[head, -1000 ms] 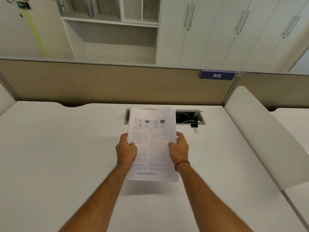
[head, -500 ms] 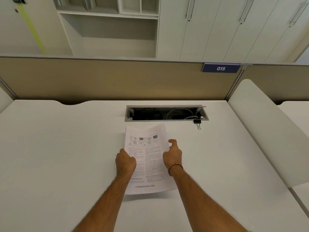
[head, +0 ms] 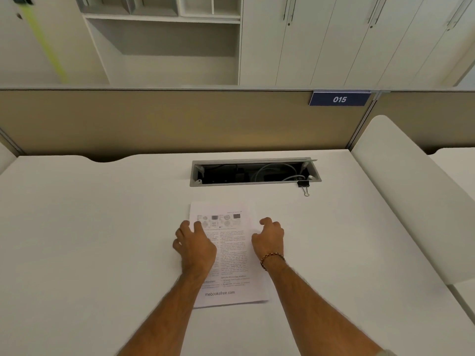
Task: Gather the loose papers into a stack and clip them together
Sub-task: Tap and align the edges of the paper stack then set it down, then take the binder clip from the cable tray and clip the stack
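Note:
A stack of printed papers (head: 231, 255) lies flat on the white desk (head: 90, 240), text facing up, in front of me. My left hand (head: 195, 246) rests palm down on the stack's left edge with fingers spread. At the stack's right edge sits my right hand (head: 269, 238), a bead bracelet on its wrist; its fingers are loosely curled and hold nothing. A black binder clip (head: 303, 187) lies on the desk beyond the stack to the right, apart from both hands.
An open cable tray (head: 254, 173) with wires is sunk into the desk just behind the papers, the clip at its right front corner. A tan partition (head: 154, 119) closes the back. A white side panel (head: 411, 196) slopes along the right.
The stack, held upright in both hands a second ago, has been lowered and now lies flat on the desk. Both hands have let go of its edges.

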### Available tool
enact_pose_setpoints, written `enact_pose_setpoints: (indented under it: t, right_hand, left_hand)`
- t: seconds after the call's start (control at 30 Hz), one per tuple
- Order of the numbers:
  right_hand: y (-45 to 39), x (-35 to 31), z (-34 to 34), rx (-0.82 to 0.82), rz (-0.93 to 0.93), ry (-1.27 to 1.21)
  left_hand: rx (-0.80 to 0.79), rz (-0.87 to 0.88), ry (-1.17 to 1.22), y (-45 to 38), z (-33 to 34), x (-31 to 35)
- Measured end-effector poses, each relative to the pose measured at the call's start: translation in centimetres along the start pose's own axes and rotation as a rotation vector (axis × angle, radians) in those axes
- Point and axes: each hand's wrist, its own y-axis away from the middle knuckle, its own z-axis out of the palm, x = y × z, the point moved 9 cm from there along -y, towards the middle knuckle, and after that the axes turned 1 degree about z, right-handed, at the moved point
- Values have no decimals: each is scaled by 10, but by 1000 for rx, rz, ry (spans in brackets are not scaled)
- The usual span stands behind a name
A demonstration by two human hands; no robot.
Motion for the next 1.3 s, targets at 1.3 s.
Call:
enact_pose_setpoints:
  t: [1.3]
  right_hand:
    - [-195, 30, -74, 51, -188, 728]
  left_hand:
    - [-167, 440, -127, -82, 63, 213]
